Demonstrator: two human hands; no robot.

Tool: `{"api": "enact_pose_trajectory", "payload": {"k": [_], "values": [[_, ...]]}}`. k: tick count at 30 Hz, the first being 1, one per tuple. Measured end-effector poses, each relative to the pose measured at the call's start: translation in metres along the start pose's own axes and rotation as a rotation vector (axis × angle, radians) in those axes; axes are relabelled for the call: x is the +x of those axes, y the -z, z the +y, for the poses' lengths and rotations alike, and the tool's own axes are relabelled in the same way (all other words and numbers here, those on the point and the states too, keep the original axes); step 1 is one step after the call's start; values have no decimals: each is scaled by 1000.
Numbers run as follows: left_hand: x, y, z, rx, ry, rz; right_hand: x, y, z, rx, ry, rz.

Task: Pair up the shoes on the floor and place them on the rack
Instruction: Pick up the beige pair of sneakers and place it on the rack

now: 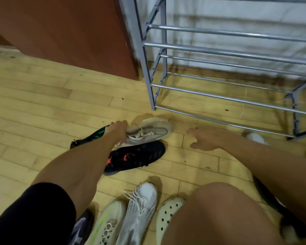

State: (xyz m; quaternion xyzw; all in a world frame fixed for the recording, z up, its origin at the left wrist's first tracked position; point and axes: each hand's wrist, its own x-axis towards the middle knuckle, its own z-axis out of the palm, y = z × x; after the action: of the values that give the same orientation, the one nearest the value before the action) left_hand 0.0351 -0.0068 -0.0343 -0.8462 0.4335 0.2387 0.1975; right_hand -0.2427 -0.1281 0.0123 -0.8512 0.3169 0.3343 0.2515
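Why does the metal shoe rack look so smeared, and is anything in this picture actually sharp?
Head view: the rack bars are streaked and the wall behind is smeared, probably from camera motion. Head view: the left hand on the beige sneaker is clearer, though still soft. Head view: the light is warm and even, with faint shadows under the shoes and no strong glare.

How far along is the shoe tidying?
Barely begun. Done: nothing; the rack's visible rails hold no shoes. In hand: the left hand grips a beige sneaker; the right hand hovers open. Left: the black sneaker, white sneaker, clog and others lie unpaired on the floor.
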Motion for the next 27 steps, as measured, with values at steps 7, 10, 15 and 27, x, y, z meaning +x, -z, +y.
{"api": "enact_pose_trajectory", "payload": {"k": [7, 10, 15, 27], "values": [[-92, 80, 40, -61, -190, 43, -96, 36, 7, -80, -43, 32], [-143, 114, 73, -88, -333, 96, -152, 47, 9, -9, -41, 107], [-232, 150, 148, -102, -531, 156, -238, 33, 38, 595, -84, 259], [-370, 104, 346, -527, -548, -287, -362, -98, 139, 1667, -213, 923]]}}
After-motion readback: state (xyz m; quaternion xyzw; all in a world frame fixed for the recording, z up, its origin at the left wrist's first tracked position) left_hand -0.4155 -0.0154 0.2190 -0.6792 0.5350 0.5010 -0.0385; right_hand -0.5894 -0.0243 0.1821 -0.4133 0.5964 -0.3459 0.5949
